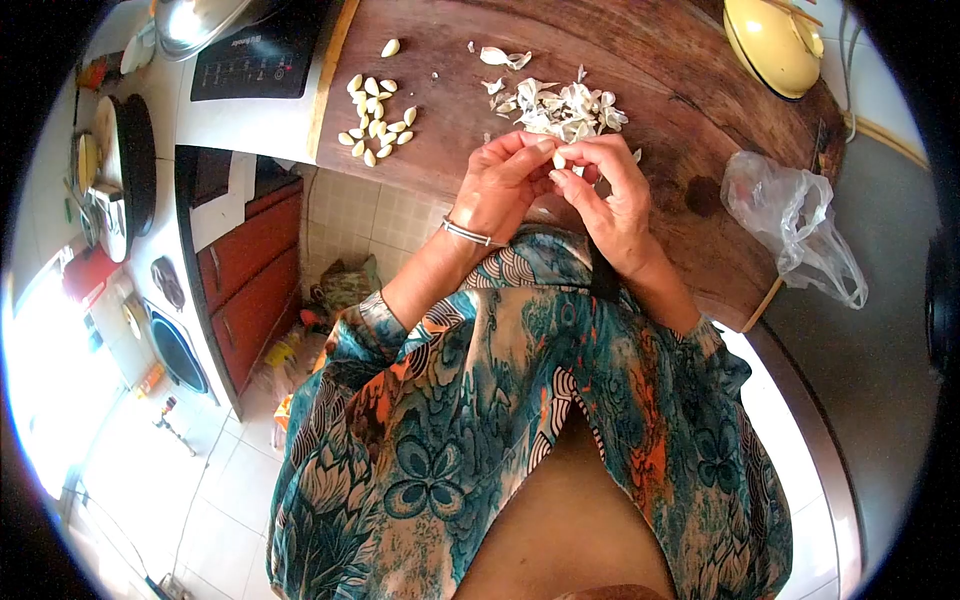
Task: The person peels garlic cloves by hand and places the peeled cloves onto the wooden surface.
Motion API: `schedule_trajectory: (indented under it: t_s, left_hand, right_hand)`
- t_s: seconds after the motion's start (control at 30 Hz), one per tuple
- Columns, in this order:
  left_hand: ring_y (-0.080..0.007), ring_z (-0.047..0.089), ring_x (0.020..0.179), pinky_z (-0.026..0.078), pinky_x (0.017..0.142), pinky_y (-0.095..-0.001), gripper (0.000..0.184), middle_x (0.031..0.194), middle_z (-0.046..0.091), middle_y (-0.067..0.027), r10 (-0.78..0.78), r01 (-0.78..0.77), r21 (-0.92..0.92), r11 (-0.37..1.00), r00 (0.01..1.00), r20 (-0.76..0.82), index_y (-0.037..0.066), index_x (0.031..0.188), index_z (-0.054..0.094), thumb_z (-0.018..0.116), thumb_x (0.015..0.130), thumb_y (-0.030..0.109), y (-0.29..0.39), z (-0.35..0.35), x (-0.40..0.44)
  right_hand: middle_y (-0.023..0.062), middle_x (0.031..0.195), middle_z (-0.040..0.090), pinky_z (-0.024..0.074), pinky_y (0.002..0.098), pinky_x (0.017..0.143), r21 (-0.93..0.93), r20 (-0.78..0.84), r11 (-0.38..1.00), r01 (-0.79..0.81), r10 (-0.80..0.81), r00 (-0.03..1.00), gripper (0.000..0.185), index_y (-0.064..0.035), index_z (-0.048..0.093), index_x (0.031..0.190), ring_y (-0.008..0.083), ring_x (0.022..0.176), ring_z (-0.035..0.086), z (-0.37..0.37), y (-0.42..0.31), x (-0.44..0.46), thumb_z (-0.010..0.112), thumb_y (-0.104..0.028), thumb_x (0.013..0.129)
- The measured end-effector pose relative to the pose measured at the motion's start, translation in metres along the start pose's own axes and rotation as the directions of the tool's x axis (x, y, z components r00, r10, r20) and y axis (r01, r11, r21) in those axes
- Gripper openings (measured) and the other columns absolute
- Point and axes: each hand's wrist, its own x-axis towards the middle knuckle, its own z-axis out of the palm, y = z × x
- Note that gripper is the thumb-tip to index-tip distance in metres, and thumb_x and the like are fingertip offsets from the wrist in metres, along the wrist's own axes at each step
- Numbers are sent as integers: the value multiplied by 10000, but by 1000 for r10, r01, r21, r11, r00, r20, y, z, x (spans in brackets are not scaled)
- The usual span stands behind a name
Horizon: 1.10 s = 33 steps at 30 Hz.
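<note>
Ivory in colour, the clove (560, 159) is just on the near side of the skins (572, 108), between the fingertips of both hands; the right grip (612, 185) is almost closed, its thumb below and its forefinger above, with the clove pinched at the very tips rather than deep in the palm; the left grip (503, 170) has thumb and forefinger drawn close together at the clove's left side, though I cannot tell whether it has hold of the clove itself or a scrap of peel; a bracelet (470, 233) rings the left wrist.

Papery and loose, the skins lie heaped on the wooden counter (440, 150); left of the skins are the peeled cloves (374, 125), most of them in one cluster, with one lying apart on its far side; beyond the skins and slightly left is a larger pale piece (505, 58); right of the skins and nearer the body, a clear bag (785, 215) lies crumpled at the counter's edge; right of the skins and farther off is a yellow bowl (775, 45).
</note>
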Motion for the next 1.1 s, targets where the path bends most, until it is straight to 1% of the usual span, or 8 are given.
schedule_trajectory:
  t_s: [0.17,0.23,0.37,0.47,0.57,0.77,0.87,1.1]
  left_hand:
    - [-156,607,755,513,659,-286,136,861,622,-86,24,-26,53,998,999,43,-7,928,588,518,888,103,3,4,-3]
    - [-174,606,786,510,698,-319,154,888,620,-95,14,-20,94,995,998,66,-13,961,578,492,898,98,4,3,-3]
    - [-172,623,749,532,679,-288,177,871,629,-108,43,-51,107,993,996,79,-39,992,584,514,884,82,6,9,-8]
    - [-181,629,762,536,699,-294,185,886,631,-117,56,-67,138,988,995,84,-42,1013,582,503,886,68,6,10,-10]
    - [-190,630,774,532,713,-306,189,903,632,-122,47,-60,139,988,994,97,-40,1025,581,500,885,58,7,9,-10]
    - [-207,629,787,525,720,-328,197,927,630,-129,26,-37,116,993,995,97,-31,1038,581,505,879,56,7,7,-9]
    - [-211,627,791,527,712,-329,194,927,628,-131,25,-34,79,996,993,111,-29,1035,580,502,878,53,4,4,-7]
    - [-207,630,745,539,680,-310,153,843,624,-127,33,-37,45,998,996,78,-30,979,575,487,884,54,7,8,-9]
  right_hand:
    - [85,894,546,478,266,651,131,1,983,-131,132,991,169,-21,578,948,157,786,566,-1,2,-4,621,-13,785]
    - [92,894,547,483,274,669,140,-16,982,-125,129,992,149,-11,575,945,162,797,571,-1,1,-5,602,-7,798]
    - [101,894,550,488,279,679,215,-45,968,-130,142,989,112,3,570,939,172,797,571,-3,-4,-4,563,-1,827]
    - [103,894,550,483,277,675,65,-48,998,-6,9,999,103,7,567,945,174,793,567,-5,-3,-2,539,-6,847]
    - [102,899,548,475,272,673,35,-38,999,22,-21,999,98,9,564,946,166,791,562,-6,-2,-1,532,-17,857]
    - [96,915,545,481,263,676,108,-19,993,-46,48,999,112,12,565,961,156,821,555,-8,-1,-2,535,-13,856]
    - [95,934,538,500,262,683,242,7,960,-141,144,990,124,14,564,968,149,837,554,-7,-11,-3,546,-14,848]
    - [107,931,546,502,275,689,162,-16,984,-78,82,996,132,12,569,956,167,812,569,-4,-4,-4,562,-6,826]
